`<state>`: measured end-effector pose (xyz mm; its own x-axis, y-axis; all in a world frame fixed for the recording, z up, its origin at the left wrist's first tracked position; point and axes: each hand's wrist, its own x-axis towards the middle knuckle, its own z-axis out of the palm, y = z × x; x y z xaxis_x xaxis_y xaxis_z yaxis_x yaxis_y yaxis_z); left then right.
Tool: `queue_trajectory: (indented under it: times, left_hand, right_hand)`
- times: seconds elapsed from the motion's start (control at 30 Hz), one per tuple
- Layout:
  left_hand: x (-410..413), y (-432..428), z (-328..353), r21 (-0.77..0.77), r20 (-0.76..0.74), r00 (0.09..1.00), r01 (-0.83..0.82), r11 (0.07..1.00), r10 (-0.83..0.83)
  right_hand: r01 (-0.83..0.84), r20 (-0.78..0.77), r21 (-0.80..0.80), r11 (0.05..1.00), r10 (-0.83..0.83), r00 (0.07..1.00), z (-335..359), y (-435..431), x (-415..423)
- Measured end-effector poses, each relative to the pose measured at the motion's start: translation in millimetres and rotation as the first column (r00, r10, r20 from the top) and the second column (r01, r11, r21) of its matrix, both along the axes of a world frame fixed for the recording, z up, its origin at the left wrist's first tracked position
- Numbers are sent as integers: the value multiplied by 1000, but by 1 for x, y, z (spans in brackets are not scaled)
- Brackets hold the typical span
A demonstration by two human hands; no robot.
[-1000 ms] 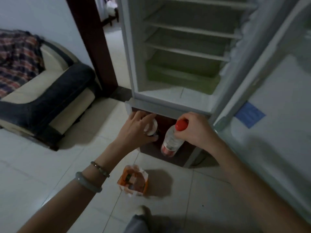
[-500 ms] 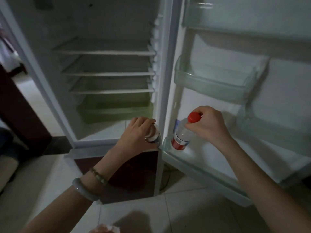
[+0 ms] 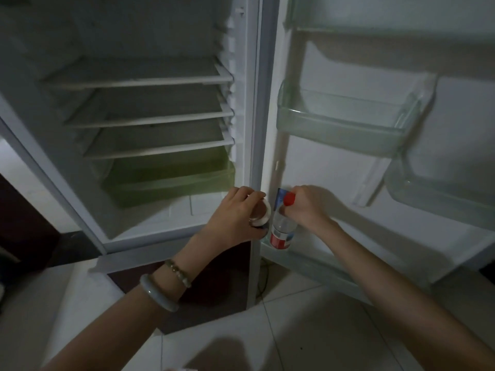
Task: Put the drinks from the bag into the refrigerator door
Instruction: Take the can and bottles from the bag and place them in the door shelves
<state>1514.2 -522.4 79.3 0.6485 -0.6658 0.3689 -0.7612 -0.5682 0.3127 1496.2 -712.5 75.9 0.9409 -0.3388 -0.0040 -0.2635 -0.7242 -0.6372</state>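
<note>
My right hand (image 3: 302, 207) grips the neck of a clear bottle (image 3: 281, 231) with a red cap and a red label. The bottle stands upright at the left end of the lowest shelf (image 3: 321, 266) of the open refrigerator door (image 3: 334, 167). My left hand (image 3: 235, 218) holds a dark bottle with a white cap (image 3: 261, 215), just left of the door shelf, by the refrigerator's front edge. The bag is almost out of view; only a sliver shows at the bottom edge.
The refrigerator body (image 3: 150, 124) stands open on the left with bare shelves and a green drawer (image 3: 171, 180). Two clear door bins (image 3: 345, 124) hang higher up on the door. White floor tiles (image 3: 321, 330) lie below.
The view swung from the floor and bag up to the refrigerator. Both hands carried their bottles to the door; the red-capped bottle now reaches into the lowest door shelf.
</note>
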Motion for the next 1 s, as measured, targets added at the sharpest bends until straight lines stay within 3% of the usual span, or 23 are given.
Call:
queue_trajectory:
  times: [0.27, 0.4, 0.5, 0.67, 0.83, 1.0]
  left_hand:
    - [8, -11, -4, 16, -51, 998, 24, 1000, -23]
    - [11, -19, 1, -47, -177, 984, 0, 999, -8]
    - [9, -23, 11, -123, -243, 969, 2, 992, -32]
    - [-2, -25, 51, -246, -177, 975, 91, 965, -137]
    - [-27, -34, 102, -412, -125, 960, 180, 893, -251]
    - [-56, -56, 152, -495, 67, 922, 363, 790, -382]
  right_hand:
    - [-15, 43, -142, 990, 22, 999, -2, -7, 8]
    - [-95, 64, -227, 969, 112, 992, 17, -13, -13]
    - [-165, 60, -166, 972, 177, 982, 40, -13, -37]
    - [-279, 108, -111, 954, 291, 951, 71, -10, -75]
    - [-212, 308, -13, 977, 206, 929, 110, -1, -113]
    - [-133, 498, 43, 990, 94, 862, 152, -15, -151]
